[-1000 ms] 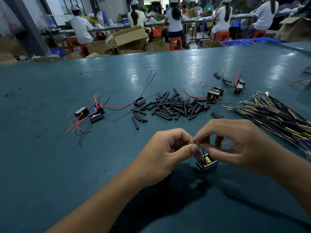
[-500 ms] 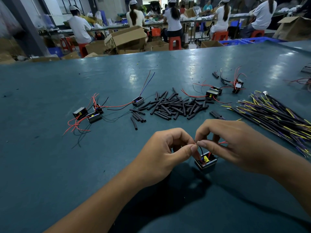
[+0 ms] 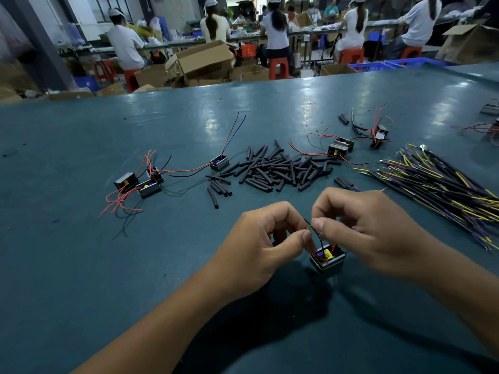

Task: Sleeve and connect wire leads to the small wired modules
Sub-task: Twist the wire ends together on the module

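Both hands' fingers [image 3: 306, 236] on module [image 3: 327, 259] leads [image 3: 318, 238]

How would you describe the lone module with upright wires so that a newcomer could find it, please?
Start at the pile of black sleeves in the middle of the table. At the pile's left edge sits one module. It alone has a red and a blue wire rising together from it.
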A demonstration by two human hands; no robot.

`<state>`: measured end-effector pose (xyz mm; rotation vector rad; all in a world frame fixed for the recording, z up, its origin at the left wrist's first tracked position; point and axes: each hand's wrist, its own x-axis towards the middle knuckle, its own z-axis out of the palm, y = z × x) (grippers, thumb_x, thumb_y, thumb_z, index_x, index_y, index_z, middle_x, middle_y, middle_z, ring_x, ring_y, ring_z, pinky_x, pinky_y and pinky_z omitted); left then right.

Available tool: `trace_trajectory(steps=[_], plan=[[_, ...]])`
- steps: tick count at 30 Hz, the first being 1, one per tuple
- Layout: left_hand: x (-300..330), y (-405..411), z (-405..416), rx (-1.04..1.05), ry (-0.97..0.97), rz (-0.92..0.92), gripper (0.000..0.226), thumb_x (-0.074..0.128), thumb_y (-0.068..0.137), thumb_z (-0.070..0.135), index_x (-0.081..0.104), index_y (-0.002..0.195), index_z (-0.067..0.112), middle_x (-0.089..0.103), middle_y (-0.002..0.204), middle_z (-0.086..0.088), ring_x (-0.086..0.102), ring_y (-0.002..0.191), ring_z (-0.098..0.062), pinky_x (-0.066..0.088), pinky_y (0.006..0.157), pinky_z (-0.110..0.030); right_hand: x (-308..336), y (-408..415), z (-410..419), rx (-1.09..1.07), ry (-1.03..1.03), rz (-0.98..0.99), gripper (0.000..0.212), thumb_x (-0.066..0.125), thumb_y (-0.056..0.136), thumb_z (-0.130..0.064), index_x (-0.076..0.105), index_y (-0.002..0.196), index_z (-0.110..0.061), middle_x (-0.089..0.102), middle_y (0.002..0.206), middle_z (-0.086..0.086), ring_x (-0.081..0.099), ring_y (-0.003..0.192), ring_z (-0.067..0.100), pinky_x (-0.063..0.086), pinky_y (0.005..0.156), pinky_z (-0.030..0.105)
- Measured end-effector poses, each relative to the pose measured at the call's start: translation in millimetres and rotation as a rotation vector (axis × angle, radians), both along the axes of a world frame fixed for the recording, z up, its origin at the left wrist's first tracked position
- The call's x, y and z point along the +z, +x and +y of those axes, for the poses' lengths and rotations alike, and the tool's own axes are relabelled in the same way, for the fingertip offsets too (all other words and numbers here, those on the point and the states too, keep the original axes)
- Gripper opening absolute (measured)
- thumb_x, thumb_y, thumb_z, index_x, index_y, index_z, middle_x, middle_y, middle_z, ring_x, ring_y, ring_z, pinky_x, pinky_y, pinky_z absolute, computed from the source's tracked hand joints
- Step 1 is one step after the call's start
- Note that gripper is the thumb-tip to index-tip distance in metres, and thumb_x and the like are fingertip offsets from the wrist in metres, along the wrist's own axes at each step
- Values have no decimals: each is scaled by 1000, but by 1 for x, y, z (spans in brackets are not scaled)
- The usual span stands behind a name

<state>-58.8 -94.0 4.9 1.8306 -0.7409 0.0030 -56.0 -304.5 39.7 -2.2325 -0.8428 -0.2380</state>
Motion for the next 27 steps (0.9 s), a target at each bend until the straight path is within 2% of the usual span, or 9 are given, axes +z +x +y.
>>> trace_trajectory(steps=[4,6,8,10,12,14,17,22,27], plan=[[-1,0,1,46,63,-45,12,63,96,30,65,88,22,64,72,19,44,56,-4,35,55,-19,-2,1,9,-15,235,321,14,56,82,-25,57,69,-19,58,56,-2,45,46,5,37,47,19],[-2,-1,1,50,75,-44,12,63,96,32,65,88,24,65,72,20,44,55,-8,35,54,-19,2,3,5,-32,363,432,14,55,81,-24,59,68,-21,57,56,1,47,47,11,39,43,23],[-2,-1,1,48,62,-24,11,63,97,34,65,88,26,68,75,16,45,55,-20,36,53,-24,5,4,-3,-44,358,316,11,58,84,-27,60,74,-25,61,63,1,52,50,9,42,46,23],[-2,1,1,48,67,-30,11,64,97,35,66,89,28,70,79,9,48,58,-26,38,54,-26,9,4,-10,-36,210,90,8,60,86,-37,61,84,-30,65,77,-6,60,63,10,48,53,23],[-2,1,1,40,74,-29,10,64,97,36,66,90,29,71,82,6,49,59,-24,39,55,-26,12,3,-14,21,60,-54,12,58,88,-41,62,92,-31,64,86,-12,64,77,12,51,59,28],[-2,1,1,24,63,-23,11,64,97,38,65,90,29,72,83,8,51,60,-14,40,55,-26,12,3,-13,92,-48,-123,12,61,91,-38,64,97,-28,62,89,-16,63,83,9,51,61,26],[0,0,1,21,58,-38,11,65,97,36,66,92,26,73,85,11,59,68,-6,47,58,-32,8,5,-8,133,-132,-168,11,62,94,-34,65,98,-24,60,88,-17,60,80,6,50,62,24],[3,-2,0,60,98,-73,13,66,97,31,68,90,20,70,82,7,58,65,-24,47,58,-44,5,4,-5,132,-179,-175,18,50,98,-38,60,93,-23,56,83,-19,52,75,-6,39,68,7],[4,-4,0,93,139,-126,11,67,94,26,68,87,18,68,78,6,55,61,-23,45,57,-41,5,1,-4,105,-173,-117,11,55,96,-37,55,87,-32,56,77,-19,55,69,-3,36,61,7]])
